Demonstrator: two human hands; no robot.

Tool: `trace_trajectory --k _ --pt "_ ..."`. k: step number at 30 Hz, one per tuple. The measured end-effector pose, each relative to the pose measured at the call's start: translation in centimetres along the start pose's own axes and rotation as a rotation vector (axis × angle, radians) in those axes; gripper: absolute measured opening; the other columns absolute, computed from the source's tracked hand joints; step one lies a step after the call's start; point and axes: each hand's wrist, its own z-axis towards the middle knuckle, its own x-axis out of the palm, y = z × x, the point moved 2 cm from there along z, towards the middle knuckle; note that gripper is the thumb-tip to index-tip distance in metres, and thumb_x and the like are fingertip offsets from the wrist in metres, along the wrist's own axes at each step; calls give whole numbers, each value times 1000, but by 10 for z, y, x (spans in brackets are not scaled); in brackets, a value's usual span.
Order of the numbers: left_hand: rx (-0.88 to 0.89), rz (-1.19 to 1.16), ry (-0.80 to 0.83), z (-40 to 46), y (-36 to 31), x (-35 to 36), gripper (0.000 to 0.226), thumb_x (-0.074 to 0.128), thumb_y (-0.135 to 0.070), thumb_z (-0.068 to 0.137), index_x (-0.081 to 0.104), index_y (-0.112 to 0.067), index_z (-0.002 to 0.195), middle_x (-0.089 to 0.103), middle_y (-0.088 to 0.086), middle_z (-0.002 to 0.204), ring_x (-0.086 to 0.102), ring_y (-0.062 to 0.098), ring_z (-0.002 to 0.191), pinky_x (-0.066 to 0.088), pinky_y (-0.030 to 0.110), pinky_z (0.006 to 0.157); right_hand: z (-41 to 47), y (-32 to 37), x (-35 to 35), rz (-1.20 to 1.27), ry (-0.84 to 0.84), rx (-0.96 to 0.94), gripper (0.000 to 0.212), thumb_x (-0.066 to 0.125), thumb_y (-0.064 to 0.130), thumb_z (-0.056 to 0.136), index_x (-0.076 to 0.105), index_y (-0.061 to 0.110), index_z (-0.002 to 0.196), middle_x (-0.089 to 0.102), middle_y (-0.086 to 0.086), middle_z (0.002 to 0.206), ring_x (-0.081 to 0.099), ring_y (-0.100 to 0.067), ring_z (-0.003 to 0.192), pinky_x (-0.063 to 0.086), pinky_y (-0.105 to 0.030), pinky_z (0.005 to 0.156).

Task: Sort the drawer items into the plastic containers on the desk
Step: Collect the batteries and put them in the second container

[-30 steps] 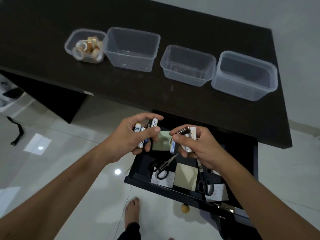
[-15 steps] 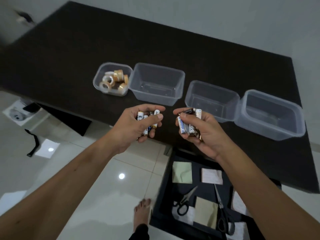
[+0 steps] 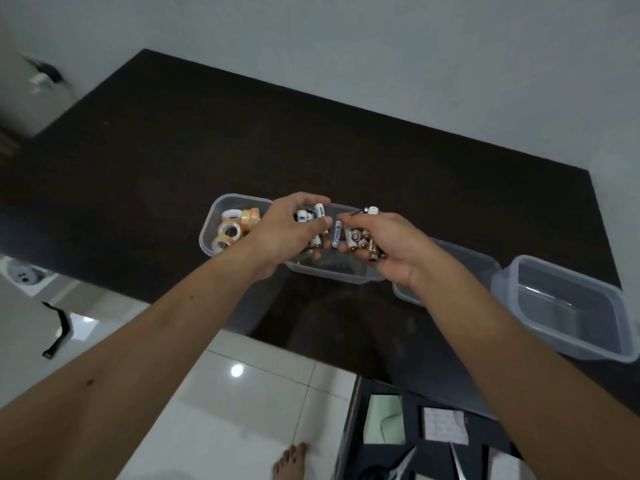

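Both hands, left hand [image 3: 287,230] and right hand [image 3: 384,247], are gripping small cylindrical batteries [image 3: 346,237] with curled fingers over the clear plastic container [image 3: 332,271] mid-frame; releasing unevenly risks batteries rolling across the dark worktop [image 3: 346,150].

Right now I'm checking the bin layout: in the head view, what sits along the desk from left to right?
Container of tape rolls → left hand with batteries → right hand with batteries, both over the second container → third container → empty container.

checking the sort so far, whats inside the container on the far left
Rolls of tape, clear and tan, lie inside the leftmost container. Its right part is covered by the left hand, so anything there cannot be seen.
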Motion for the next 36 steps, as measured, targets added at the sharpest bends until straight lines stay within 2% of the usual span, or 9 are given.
trace_trajectory --k 3,5,7,9,11,14,21,31,36 --pt "-14 38 31 8 11 3 43 68 -5 101 61 -22 140 61 6 136 75 20 101 65 30 70 9 -3 -3 -6 3 64 17 63 10 101 69 5 116 75 -16 98 75 -27 82 51 -23 49" --pt "-29 48 58 7 19 5 48 67 -2 101 58 -23 144 55 3 142 70 22 113 65 32 80 15 -9 -6 8 12 83 13 61 7 102 69 6 113 75 -15 100 74 -33 97 55 -24 53" --pt "-33 117 58 7 26 4 51 69 -4 99 59 -27 144 56 -1 141 62 17 124 60 35 96 16 -13 -9 13 43 102 13 60 5 102 68 4 113 74 -13 99 73 -30 98 59 -25 60" --pt "-41 115 59 7 27 4 50 69 -4 99 60 -26 143 62 -4 129 64 11 118 58 33 97 16 -16 -10 -3 81 106 16 58 3 103 68 2 115 75 -12 101 73 -22 92 62 -26 68" --pt "-60 51 59 6 23 3 47 66 1 100 60 -20 142 65 -7 119 68 10 107 62 36 94 18 -18 -12 -10 79 94 25 56 -1 103 67 2 125 74 -15 117 74 -23 101 64 -34 82" --pt "-33 50 21 8 19 0 44 66 1 100 61 -17 140 66 -1 134 69 15 115 60 43 101 17 -18 -17 -18 45 73 36 54 -4 102 64 7 135 71 -18 130 71 -32 118 59 -48 101" --pt "3 1 14 0 12 -3 38 69 -1 99 65 -21 131 66 6 132 66 20 125 58 43 105 2 -9 -29 -28 30 -34 42 46 -9 103 64 7 137 67 -13 136 73 -33 115 60 -45 99" --pt "53 -109 93 -39 12 30 38 72 -4 96 65 -17 131 71 12 128 73 25 118 62 41 99 -45 -23 -60 -4 115 -162 31 57 2 103 66 7 133 75 -13 127 74 -30 116 57 -46 105" --pt "72 -153 137 -72 22 67 41 70 -2 97 63 -10 136 69 20 131 73 30 118 62 42 98 -95 -48 -91 -36 136 -235 29 60 6 103 67 10 131 76 -11 125 73 -30 118 59 -43 102"
